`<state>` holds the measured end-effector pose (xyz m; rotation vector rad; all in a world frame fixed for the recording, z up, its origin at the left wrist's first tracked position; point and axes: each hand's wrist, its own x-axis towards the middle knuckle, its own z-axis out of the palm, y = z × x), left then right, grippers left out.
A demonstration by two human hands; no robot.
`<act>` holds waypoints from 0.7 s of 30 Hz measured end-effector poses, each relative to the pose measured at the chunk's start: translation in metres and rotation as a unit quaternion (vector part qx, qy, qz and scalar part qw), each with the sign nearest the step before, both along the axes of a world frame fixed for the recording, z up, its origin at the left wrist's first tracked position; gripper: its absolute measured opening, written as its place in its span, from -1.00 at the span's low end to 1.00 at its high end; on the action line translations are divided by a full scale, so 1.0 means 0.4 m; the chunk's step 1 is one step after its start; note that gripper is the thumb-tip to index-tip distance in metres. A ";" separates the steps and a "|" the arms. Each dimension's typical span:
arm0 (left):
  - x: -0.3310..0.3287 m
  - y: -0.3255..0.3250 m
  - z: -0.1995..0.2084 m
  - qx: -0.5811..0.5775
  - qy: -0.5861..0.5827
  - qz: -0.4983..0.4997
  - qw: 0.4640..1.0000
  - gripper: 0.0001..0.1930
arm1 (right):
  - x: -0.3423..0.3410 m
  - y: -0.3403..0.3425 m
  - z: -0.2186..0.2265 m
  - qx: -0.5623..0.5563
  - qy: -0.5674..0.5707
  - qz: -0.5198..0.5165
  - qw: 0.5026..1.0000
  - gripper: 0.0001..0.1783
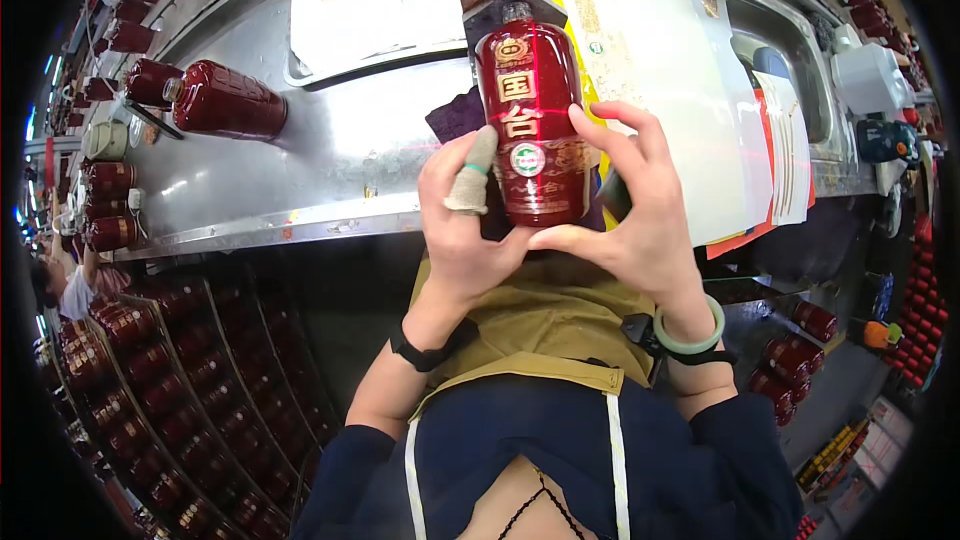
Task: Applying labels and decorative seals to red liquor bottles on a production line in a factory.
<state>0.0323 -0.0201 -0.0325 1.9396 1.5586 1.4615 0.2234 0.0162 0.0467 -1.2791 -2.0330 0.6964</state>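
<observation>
A dark red glass bottle [545,175] with gold lettering and a small round white-and-green label lies on its back, neck pointing away from me. Thin red light lines cross its face. My left hand [458,230] grips its left side near the base; a beige cloth finger sleeve covers one finger. From the right, my right hand [640,200] curves round the bottle, a fingertip against its side. Both thumbs meet at the bottle's bottom edge. The neck rests by a metal bracket [490,5], and a dark purple cloth [458,122] sticks out beside the bottle.
Another red bottle [232,102] lies on the steel table [340,155] at left. White sheets [345,5] fill a tray at the back. Translucent label sheets [660,100] spread on the right, near a sink [815,110]. Racks of bottles [190,380] stand at lower left.
</observation>
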 end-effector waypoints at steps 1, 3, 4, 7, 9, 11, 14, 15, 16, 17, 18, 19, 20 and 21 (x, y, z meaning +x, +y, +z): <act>-0.010 0.001 0.002 0.004 0.014 -0.013 1.000 -0.12 | 0.014 0.010 -0.007 0.005 0.019 0.007 1.000 -0.06; -0.021 0.001 -0.010 -0.002 0.020 -0.023 1.000 -0.10 | 0.022 0.018 -0.020 -0.069 0.088 -0.018 0.994 -0.27; -0.026 0.000 -0.018 -0.009 0.024 -0.033 0.999 -0.08 | 0.022 0.019 -0.025 -0.121 0.117 -0.040 0.985 -0.33; -0.012 -0.013 -0.004 -0.038 0.010 -0.029 0.999 -0.04 | -0.003 0.025 -0.071 -0.270 0.260 -0.102 0.921 -0.37; -0.008 -0.012 0.016 -0.023 -0.005 -0.007 1.000 -0.04 | -0.004 0.029 -0.115 -0.292 0.290 -0.097 0.906 -0.36; -0.009 -0.001 -0.004 -0.011 -0.013 -0.028 0.999 -0.05 | -0.002 0.027 -0.124 -0.307 0.346 -0.085 0.882 -0.34; -0.008 -0.003 -0.014 0.004 -0.025 -0.048 0.999 -0.09 | -0.009 0.027 -0.119 -0.324 0.342 -0.090 0.878 -0.35; -0.010 -0.006 -0.018 -0.011 -0.037 -0.049 0.998 -0.11 | -0.018 0.025 -0.127 -0.301 0.340 -0.084 0.887 -0.36; -0.012 -0.007 -0.022 -0.025 -0.049 -0.050 0.997 -0.12 | -0.016 0.025 -0.124 -0.301 0.341 -0.086 0.886 -0.36; -0.012 -0.008 -0.027 -0.026 -0.049 -0.051 0.997 -0.12 | -0.015 0.026 -0.120 -0.298 0.331 -0.081 0.892 -0.37; -0.011 -0.010 -0.032 -0.023 -0.051 -0.053 0.997 -0.14 | -0.013 0.027 -0.118 -0.296 0.321 -0.077 0.897 -0.38; -0.011 -0.011 -0.034 -0.020 -0.054 -0.055 0.997 -0.16 | -0.010 0.029 -0.120 -0.311 0.325 -0.084 0.889 -0.36; -0.009 -0.011 -0.034 -0.021 -0.054 -0.057 0.997 -0.16 | -0.013 0.027 -0.117 -0.312 0.325 -0.086 0.889 -0.36; -0.006 -0.012 -0.032 -0.026 -0.053 -0.054 0.997 -0.18 | -0.020 0.024 -0.111 -0.300 0.317 -0.087 0.895 -0.34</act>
